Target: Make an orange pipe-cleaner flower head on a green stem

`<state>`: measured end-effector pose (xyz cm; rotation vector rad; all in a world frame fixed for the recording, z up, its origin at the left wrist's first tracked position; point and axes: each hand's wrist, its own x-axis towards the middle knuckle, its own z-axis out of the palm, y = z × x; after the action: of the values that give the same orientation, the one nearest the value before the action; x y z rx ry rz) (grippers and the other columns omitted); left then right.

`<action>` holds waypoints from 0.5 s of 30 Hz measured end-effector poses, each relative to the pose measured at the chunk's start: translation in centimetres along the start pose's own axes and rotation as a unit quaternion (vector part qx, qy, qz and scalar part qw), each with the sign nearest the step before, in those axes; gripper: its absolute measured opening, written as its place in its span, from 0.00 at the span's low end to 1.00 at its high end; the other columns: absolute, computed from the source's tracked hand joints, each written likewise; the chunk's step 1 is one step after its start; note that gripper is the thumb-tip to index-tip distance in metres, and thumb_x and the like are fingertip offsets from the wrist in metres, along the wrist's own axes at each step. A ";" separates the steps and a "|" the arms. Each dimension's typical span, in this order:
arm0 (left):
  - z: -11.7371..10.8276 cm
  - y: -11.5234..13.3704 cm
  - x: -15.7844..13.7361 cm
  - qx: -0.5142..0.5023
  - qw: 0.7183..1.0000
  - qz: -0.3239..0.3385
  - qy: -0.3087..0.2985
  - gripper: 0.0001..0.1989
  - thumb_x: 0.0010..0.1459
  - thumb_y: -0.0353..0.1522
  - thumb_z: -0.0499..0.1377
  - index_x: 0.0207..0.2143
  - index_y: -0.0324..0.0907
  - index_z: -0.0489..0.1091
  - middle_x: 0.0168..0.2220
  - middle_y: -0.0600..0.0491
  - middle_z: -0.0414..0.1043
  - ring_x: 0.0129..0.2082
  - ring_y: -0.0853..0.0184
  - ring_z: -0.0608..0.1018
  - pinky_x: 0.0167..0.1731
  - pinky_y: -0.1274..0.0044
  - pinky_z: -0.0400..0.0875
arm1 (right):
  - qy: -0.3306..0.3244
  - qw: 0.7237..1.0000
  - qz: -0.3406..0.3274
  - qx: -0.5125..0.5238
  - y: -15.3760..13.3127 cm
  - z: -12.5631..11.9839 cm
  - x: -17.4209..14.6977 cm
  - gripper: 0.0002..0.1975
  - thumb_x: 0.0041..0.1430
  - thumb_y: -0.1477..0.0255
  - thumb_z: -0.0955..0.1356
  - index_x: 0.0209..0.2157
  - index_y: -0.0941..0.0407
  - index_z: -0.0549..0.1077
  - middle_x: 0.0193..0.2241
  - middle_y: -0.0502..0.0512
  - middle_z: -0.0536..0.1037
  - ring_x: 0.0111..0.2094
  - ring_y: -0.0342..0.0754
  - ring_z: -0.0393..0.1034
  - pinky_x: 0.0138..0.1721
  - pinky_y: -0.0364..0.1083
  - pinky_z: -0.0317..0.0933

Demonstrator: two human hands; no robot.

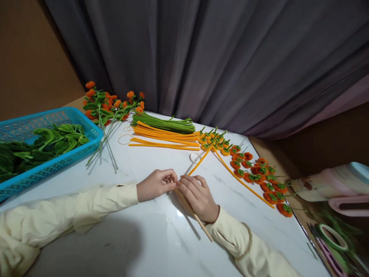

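Observation:
My right hand (197, 196) is closed around a thin wooden stick (203, 227), whose lower end slants toward me. From under its fingers an orange pipe cleaner (200, 161) runs up and away. A second orange length (242, 181) slopes down to the right from near its far end; I cannot tell whether they are one bent piece. My left hand (157, 184) is closed in a pinch at the stick's upper end, touching or nearly touching the right fingertips. What lies between its fingertips is hidden. Just beyond the hands lies a white ring (195, 157), perhaps a tape roll.
Green pipe cleaners (164, 122) and orange pipe cleaners (164, 132) lie at the back. Orange flower heads (258, 169) spread along the right. Stemmed flowers (106, 104) lie back left, beside a blue basket (57, 159) of green leaves. Green tape (333, 236) is at the right.

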<state>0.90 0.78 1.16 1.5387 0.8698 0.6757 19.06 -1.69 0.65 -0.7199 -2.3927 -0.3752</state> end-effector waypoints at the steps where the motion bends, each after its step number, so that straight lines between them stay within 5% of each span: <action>1: 0.0 0.0 0.0 0.000 1.000 0.000 -0.001 0.05 0.50 0.31 0.55 0.26 0.38 0.62 0.19 0.60 0.57 0.20 0.76 0.62 0.20 0.84 0.57 | 0.001 1.000 0.001 0.001 0.0 0.0 0.0 0.08 0.59 0.76 0.62 0.40 0.62 0.69 0.35 0.59 0.76 0.43 0.48 0.68 0.40 0.48 0.58; 15: 0.0 -0.2 -0.1 -0.002 1.000 -0.006 -0.002 0.04 0.50 0.31 0.55 0.27 0.38 0.62 0.19 0.60 0.59 0.21 0.75 0.63 0.21 0.83 0.58 | 0.007 1.000 0.002 0.010 0.0 -0.1 0.2 0.08 0.58 0.77 0.63 0.40 0.63 0.69 0.35 0.60 0.77 0.42 0.50 0.68 0.39 0.48 0.58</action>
<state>0.82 0.74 0.99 1.5304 0.8724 0.6651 18.96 -1.68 0.85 -0.7095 -2.3786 -0.3531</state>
